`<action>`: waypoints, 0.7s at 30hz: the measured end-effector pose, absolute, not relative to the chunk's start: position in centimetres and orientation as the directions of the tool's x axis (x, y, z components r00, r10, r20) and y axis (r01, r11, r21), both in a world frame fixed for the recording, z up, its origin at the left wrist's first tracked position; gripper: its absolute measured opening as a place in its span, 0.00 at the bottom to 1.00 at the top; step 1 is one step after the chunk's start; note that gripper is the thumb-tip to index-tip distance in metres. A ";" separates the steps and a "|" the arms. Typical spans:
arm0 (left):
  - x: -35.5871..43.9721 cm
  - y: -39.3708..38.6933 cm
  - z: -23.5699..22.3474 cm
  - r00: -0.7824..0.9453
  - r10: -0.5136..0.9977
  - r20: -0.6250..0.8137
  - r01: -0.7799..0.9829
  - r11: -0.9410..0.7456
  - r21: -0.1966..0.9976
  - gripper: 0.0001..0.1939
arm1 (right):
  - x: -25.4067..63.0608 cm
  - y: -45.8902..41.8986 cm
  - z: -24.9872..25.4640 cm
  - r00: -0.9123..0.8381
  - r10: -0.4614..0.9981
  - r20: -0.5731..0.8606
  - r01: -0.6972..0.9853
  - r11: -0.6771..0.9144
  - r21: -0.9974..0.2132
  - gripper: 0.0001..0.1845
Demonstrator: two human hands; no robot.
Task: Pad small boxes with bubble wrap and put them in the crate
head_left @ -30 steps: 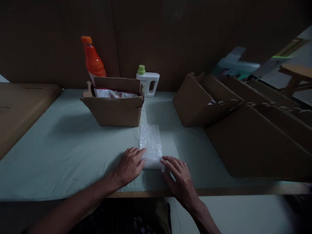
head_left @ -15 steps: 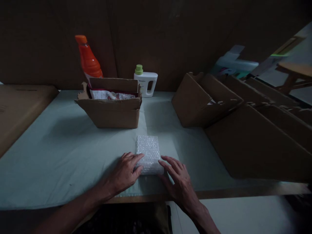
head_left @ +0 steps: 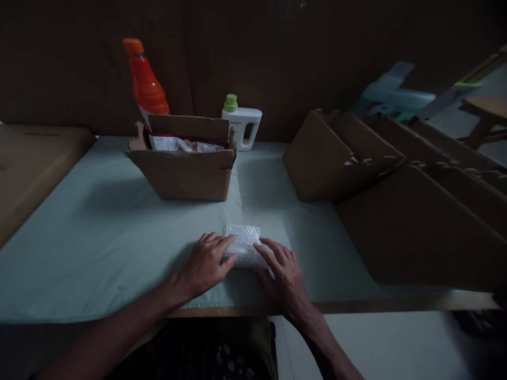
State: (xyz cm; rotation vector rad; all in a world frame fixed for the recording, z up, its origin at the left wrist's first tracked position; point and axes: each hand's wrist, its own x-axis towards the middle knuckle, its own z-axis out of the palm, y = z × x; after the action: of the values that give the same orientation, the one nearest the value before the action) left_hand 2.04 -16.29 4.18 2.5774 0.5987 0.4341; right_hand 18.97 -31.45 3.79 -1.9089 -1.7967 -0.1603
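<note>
A sheet of clear bubble wrap (head_left: 243,244) lies on the pale green cloth, its near part doubled over into a thick fold or roll. On its left edge, my left hand (head_left: 208,262) has the thumb and index finger closed over the wrap. My right hand (head_left: 282,269) grips the right edge, with fingertips on top and the thumb low near the front edge. Whether anything is inside the folded part cannot be made out.
Beyond the wrap stands an open cardboard box (head_left: 186,174) with printed packets in it. Behind are an orange bottle (head_left: 148,87) and a white jug (head_left: 241,126) with a green cap. Cardboard bins (head_left: 415,227) line the right; a large flat carton (head_left: 35,169) lies left.
The near part of the bubble wrap has been turned over away from me, so the piece looks shorter. Both hands moved along with it. The view has shifted slightly.
</note>
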 end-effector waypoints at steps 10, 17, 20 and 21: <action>2.2 -15.9 4.0 0.634 0.772 -0.036 0.298 -0.202 0.933 0.28 | 21.0 -27.6 3.5 0.188 0.922 0.337 0.927 -0.053 -0.372 0.15; 1.4 -18.8 4.4 0.688 0.662 -0.298 -0.071 0.470 0.880 0.30 | 18.7 -29.3 4.1 0.260 0.937 0.235 0.639 0.016 -0.769 0.14; 1.6 -19.2 5.0 0.694 0.678 -0.244 -0.070 0.400 0.914 0.22 | 18.7 -29.7 4.5 0.278 0.945 0.174 0.541 -0.004 -0.841 0.23; 1.5 -19.2 5.2 0.720 0.662 -0.211 -0.045 0.348 0.936 0.19 | 18.8 -29.8 4.7 0.269 0.955 0.125 0.491 -0.024 -0.871 0.28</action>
State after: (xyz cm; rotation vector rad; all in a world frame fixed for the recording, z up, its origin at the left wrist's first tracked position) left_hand 1.49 -19.25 5.24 1.1348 0.6410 0.5007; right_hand 18.84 -29.77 4.69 -1.6520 -1.3509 0.6573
